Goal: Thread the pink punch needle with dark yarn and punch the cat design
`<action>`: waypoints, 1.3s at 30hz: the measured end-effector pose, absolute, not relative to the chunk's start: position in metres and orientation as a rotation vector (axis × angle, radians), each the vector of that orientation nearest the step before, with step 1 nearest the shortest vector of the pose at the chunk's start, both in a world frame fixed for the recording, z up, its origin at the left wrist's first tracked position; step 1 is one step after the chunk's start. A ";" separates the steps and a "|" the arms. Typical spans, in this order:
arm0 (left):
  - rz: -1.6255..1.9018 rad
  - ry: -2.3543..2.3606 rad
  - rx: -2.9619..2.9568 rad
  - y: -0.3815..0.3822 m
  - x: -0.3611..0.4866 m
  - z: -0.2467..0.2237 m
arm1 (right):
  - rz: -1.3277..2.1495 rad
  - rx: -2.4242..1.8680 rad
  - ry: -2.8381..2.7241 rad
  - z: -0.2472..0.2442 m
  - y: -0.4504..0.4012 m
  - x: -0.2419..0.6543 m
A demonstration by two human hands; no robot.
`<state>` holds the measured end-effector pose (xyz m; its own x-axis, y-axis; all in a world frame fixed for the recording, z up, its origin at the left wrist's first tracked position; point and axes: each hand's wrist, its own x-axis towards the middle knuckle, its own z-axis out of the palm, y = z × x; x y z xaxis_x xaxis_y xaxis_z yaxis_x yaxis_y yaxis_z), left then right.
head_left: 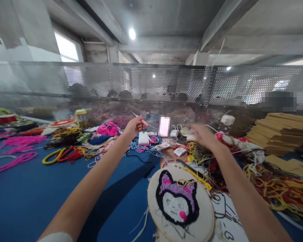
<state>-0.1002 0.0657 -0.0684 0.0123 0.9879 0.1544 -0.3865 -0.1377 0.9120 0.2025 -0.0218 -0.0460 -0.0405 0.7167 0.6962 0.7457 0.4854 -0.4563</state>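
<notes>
Most of our embroidered head (176, 198) looks filled, the cloth (204, 215) below only lined; left hand (135, 125) fingers grip a pink tool (145, 123); right hand's (201, 135), we cannot tell.

Pink tool (145, 123) in left hand (135, 125)

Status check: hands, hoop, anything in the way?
Left hand holding pink-handled tool. Right hand blurred above tangled yarn, grip unclear. Embroidery hoop in foreground, both hands beyond it. Yellow yarn lies over hoop's far edge.
</notes>
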 end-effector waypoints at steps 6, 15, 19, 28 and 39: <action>1.287 0.787 1.221 0.063 -0.095 -0.071 | 0.178 -1.330 -2.093 -0.066 -0.011 0.174; 1.189 0.559 1.379 0.035 -0.069 -0.060 | 0.834 -1.258 -2.289 -0.066 -0.024 0.156; 1.320 0.610 1.286 0.038 -0.073 -0.056 | 0.913 -1.317 -2.293 -0.064 -0.024 0.169; 1.657 0.966 1.382 0.049 -0.124 -0.041 | 0.849 -1.665 -2.209 -0.062 -0.022 0.211; 0.675 1.326 2.337 -0.035 -0.089 -0.094 | 0.822 -1.769 -2.369 -0.086 0.009 0.212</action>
